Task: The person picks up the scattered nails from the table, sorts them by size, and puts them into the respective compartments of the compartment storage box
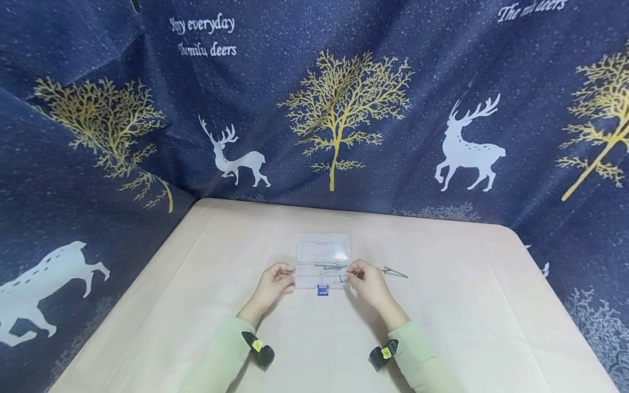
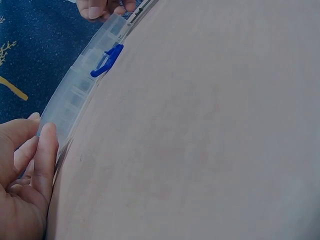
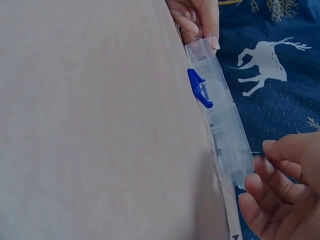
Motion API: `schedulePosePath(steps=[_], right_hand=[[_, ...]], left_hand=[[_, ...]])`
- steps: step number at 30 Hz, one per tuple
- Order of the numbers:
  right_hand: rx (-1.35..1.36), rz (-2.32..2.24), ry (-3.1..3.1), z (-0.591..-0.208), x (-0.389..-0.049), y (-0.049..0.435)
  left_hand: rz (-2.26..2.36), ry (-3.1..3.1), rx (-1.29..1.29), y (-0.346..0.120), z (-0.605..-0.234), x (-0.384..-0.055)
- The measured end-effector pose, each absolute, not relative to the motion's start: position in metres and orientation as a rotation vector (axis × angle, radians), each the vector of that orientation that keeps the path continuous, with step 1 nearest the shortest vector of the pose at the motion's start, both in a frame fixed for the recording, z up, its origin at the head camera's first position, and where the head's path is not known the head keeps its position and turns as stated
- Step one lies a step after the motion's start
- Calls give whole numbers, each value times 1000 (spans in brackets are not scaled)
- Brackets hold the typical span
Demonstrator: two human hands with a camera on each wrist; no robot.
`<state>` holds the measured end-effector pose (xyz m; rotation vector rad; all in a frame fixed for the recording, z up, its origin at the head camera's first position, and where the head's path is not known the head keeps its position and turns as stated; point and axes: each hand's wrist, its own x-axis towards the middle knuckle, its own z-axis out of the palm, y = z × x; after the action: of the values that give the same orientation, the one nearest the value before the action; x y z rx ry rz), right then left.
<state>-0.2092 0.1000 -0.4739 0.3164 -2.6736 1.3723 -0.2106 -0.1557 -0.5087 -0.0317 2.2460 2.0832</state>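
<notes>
A clear plastic compartment box [image 1: 307,282] lies on the table, its lid [image 1: 321,248] folded back and a blue latch [image 1: 322,290] at the front. Inside are several thin dark metal pieces [image 1: 334,267] that look like nails or screws. My left hand [image 1: 270,284] pinches the box's left end between thumb and fingers. At the box's right end, my right hand [image 1: 368,282] holds a thin metal pin [image 3: 254,152] between thumb and finger. The pin points over the box; its other end is hidden by the fingers.
To the right of my right hand, several long thin metal pieces [image 1: 395,272] lie on the pale tablecloth [image 1: 472,305]. A dark blue curtain [image 1: 383,180] with deer and trees hangs along the table's far and left edges.
</notes>
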Motion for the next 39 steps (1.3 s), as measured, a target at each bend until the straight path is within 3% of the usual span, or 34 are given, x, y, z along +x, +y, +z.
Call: schedulePosePath(steps=[16,27,39], right_hand=[[340,1332,-2684,-466,-208,112],[360,1100,-2760,-450,-213,141],[330,897,-2861,-461,-213,179]], left_hand=[[2073,2257,-29,-156,-511,-210],[2085,2256,-28,-155,-506,-209],[2083,2256,-45,-157,-509,-211]])
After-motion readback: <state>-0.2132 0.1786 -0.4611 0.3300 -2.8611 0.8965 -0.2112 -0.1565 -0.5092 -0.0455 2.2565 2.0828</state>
